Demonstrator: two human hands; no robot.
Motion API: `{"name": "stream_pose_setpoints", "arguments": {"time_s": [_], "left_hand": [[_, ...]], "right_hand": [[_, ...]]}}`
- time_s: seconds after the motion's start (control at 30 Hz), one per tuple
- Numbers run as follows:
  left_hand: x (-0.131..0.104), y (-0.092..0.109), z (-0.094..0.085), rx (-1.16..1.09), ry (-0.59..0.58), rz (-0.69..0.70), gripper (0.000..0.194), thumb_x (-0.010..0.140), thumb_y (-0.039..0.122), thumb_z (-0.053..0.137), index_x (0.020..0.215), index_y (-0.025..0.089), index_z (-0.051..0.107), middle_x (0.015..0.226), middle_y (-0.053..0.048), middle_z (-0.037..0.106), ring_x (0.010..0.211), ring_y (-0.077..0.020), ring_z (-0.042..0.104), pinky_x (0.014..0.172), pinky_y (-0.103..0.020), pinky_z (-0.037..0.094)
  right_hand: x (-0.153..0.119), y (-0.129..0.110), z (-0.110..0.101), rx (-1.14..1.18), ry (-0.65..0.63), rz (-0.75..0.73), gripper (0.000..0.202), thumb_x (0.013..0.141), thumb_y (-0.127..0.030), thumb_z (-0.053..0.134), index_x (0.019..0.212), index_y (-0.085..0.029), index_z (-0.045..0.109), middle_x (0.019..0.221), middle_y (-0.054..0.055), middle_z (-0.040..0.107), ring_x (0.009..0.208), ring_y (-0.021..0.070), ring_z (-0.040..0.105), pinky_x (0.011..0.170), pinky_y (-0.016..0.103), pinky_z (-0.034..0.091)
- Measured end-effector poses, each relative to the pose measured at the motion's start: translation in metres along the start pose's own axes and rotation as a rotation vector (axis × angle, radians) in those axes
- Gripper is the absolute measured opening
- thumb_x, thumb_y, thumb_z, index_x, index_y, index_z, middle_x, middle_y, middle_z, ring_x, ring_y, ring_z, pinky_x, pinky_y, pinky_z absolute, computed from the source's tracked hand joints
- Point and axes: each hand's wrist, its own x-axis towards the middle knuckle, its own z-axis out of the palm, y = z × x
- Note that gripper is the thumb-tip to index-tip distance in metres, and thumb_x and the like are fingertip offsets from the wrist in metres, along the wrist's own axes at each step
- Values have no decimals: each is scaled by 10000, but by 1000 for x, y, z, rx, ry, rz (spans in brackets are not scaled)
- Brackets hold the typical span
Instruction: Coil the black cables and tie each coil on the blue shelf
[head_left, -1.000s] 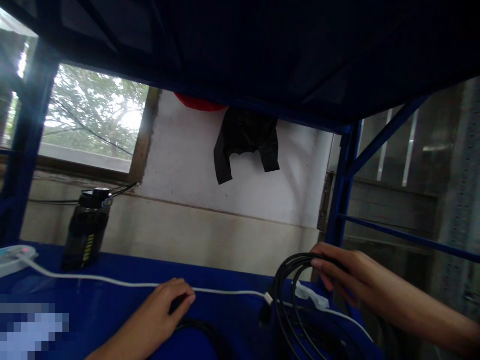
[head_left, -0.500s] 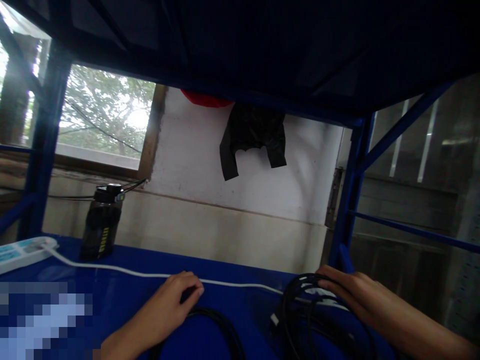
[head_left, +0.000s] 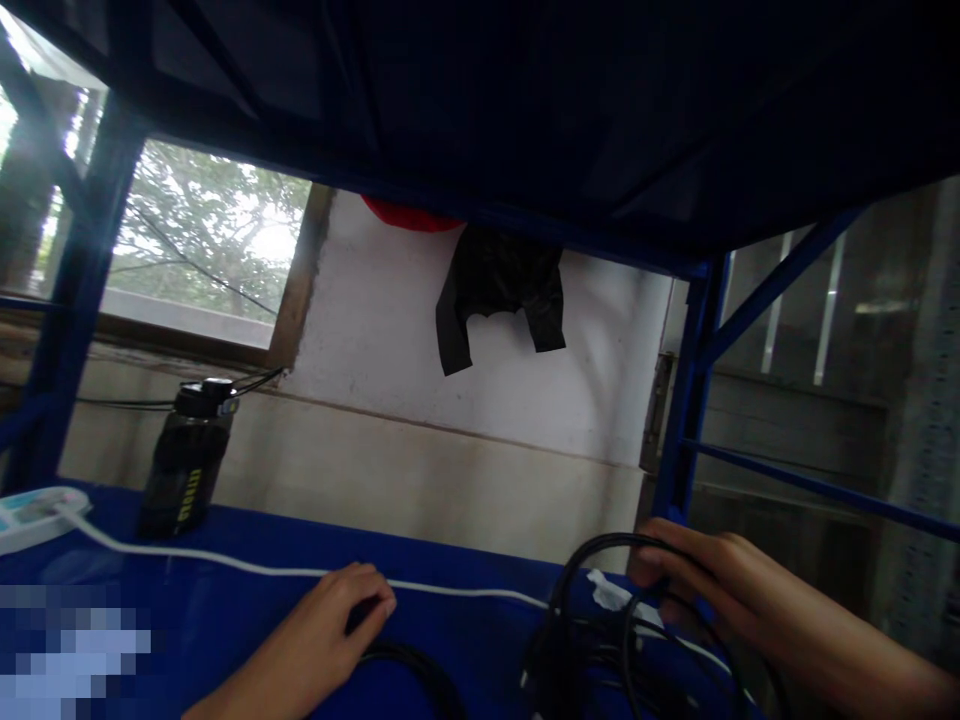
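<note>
My right hand (head_left: 701, 570) is closed on a black cable (head_left: 600, 545), its fingers pinching the upper part of the loops. Below it the other loops hang and spread over the blue shelf, with their lower part dark and blurred. My left hand (head_left: 349, 610) rests low over the shelf, its fingers curled toward the thumb. Whatever may be inside its grip is hidden. Close by its underside, a second bundle of black cable (head_left: 420, 665) curves away to the right. A white cord (head_left: 480, 592) runs behind both hands.
On the left stand a dark water bottle (head_left: 187, 465) and a white power strip (head_left: 45, 515). Crumpled white plastic (head_left: 609, 592) lies near the right hand. Blue rack posts (head_left: 686, 400) flank the shelf (head_left: 262, 535), and a dark upper deck (head_left: 480, 110) hangs overhead.
My right hand has raised the cable's upper loop, separating it from the others and uncovering the white plastic. My left hand keeps its curled pose. The view has shifted slightly.
</note>
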Motion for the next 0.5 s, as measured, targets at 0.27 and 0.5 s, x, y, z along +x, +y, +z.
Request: {"name": "stream_pose_setpoints", "arguments": {"time_s": [0.27, 0.5], "left_hand": [[-3, -4, 4, -8, 35, -15, 302, 1036, 438, 505, 1005, 254, 742, 1040, -62, 746, 1036, -276, 692, 995, -428, 509], [-3, -3, 4, -36, 87, -40, 292, 984, 469, 543, 986, 277, 763, 1051, -61, 778, 1054, -302, 718, 1034, -458, 525]], "right_hand": [[13, -27, -54, 86, -30, 79, 486, 1006, -632, 434, 1028, -233, 712, 565, 40, 670, 459, 228, 654, 465, 306, 568], [35, -59, -117, 58, 219, 104, 532, 935, -740, 515, 982, -231, 665, 493, -27, 493, 374, 151, 496, 360, 251, 461]]}}
